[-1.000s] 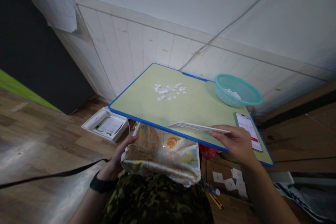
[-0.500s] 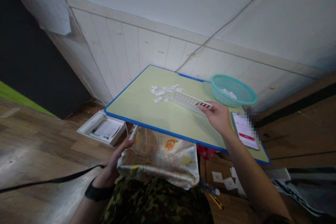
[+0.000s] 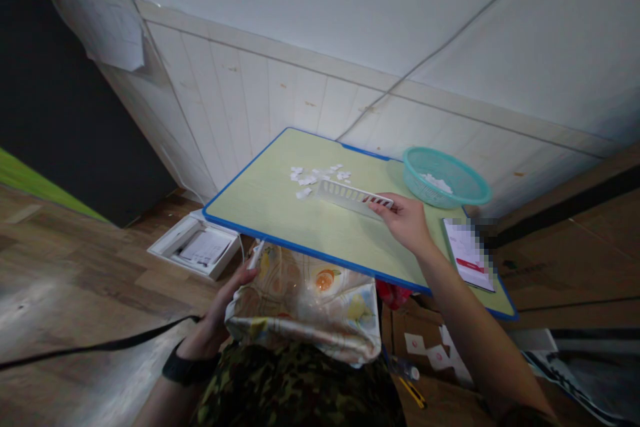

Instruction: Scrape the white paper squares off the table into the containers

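My right hand [image 3: 403, 217] is closed round the right end of a long white slotted plastic tray [image 3: 345, 198], held low over the pale green tabletop [image 3: 280, 213]. Several small white paper pieces [image 3: 306, 180] lie scattered by the tray's left end. Under the table's front edge, my left hand [image 3: 235, 290] grips the left rim of an open fruit-patterned cloth container [image 3: 300, 327] in front of my lap. Some clear plastic seems to shine inside it. Whether the tray touches the table I cannot tell.
A turquoise basket [image 3: 445, 177] with white pieces in it stands at the back right, near a phone [image 3: 469, 253]. An open white box [image 3: 195, 245] sits on the floor at left. Below right are paper cards [image 3: 439, 357] and a yellow cutter [image 3: 413, 392].
My right hand has moved a little to the left with the white slotted tray, closer to the paper pieces. My left hand keeps its hold on the cloth container. The view has shifted slightly.
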Available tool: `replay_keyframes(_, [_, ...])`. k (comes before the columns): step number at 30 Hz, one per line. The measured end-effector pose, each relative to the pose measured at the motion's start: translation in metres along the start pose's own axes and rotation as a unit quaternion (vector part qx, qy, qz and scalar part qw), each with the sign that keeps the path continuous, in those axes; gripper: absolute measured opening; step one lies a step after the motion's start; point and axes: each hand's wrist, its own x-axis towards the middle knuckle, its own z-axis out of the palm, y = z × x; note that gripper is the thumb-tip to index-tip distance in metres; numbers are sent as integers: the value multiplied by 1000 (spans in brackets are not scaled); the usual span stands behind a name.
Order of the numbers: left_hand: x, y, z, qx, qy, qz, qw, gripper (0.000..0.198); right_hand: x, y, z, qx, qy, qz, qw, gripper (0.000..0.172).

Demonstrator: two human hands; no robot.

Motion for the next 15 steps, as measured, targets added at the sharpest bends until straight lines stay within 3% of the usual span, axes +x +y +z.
replay_keyframes(4, [1, 0, 0, 10, -18, 4, 1000, 23, -7, -2, -11, 5, -27, -7, 1000, 24])
replay_keyframes(7, [3, -1, -1, 6, -32, -3, 999, 23, -8, 0, -14, 14, -14, -7, 1000, 23])
replay_keyframes(15, [5, -4, -4, 8, 3, 18, 1000, 16, -11, 4, -11, 7, -16, 12, 1000, 23])
